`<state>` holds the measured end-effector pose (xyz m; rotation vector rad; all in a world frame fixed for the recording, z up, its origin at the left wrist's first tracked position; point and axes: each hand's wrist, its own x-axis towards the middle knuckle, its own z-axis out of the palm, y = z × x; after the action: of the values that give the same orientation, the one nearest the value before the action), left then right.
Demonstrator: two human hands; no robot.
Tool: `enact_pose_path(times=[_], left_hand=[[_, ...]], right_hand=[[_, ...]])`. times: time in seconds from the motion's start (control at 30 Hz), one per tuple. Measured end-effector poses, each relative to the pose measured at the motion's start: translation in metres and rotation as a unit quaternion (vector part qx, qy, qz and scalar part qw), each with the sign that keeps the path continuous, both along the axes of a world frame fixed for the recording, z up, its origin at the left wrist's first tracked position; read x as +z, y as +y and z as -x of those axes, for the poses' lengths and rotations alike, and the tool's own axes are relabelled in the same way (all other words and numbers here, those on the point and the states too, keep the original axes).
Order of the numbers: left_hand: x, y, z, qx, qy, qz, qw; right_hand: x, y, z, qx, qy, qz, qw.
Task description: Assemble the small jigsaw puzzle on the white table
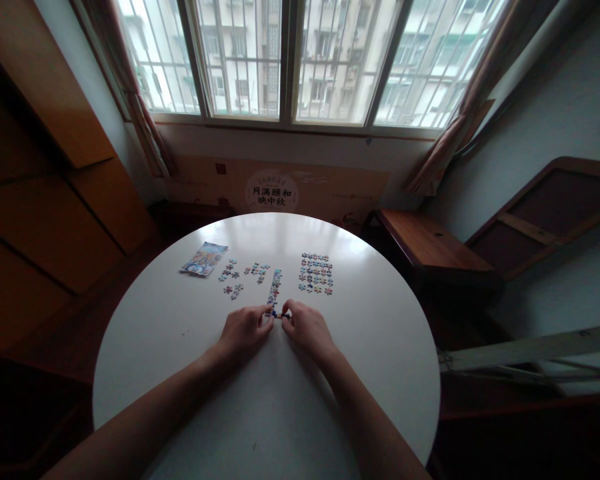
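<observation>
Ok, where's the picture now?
In the head view, the picture lies on the table's far left part, just left of the loose pieces, beyond the left hand.

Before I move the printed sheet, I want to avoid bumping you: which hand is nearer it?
Left. The left hand is closer to you than the sheet and to its right; the right hand is farther right.

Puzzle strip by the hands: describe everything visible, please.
The puzzle strip is narrow and multicoloured, made of small joined pieces, apparently cardboard, darker at its near end. It lies on the white table, running away from the person. The left hand grips its near end; the right hand holds a dark piece there, whether joined I cannot tell.
</observation>
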<state>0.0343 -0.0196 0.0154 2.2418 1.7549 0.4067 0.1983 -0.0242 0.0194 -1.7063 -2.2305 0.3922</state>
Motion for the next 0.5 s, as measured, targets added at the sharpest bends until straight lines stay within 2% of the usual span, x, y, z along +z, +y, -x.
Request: enact_pose_path(times=[0.17, 0.5], left_hand=[[-0.0006, 0.0000, 0.0000, 0.004, -0.001, -0.004, 1.000], [0.0016, 0.0003, 0.0005, 0.011, -0.002, 0.010, 1.000]], right_hand=[[-0.0002, 0.0002, 0.0002, 0.001, -0.003, 0.005, 1.000], [0.0016, -0.0007, -0.0027, -0.041, 0.001, 0.037, 0.998]])
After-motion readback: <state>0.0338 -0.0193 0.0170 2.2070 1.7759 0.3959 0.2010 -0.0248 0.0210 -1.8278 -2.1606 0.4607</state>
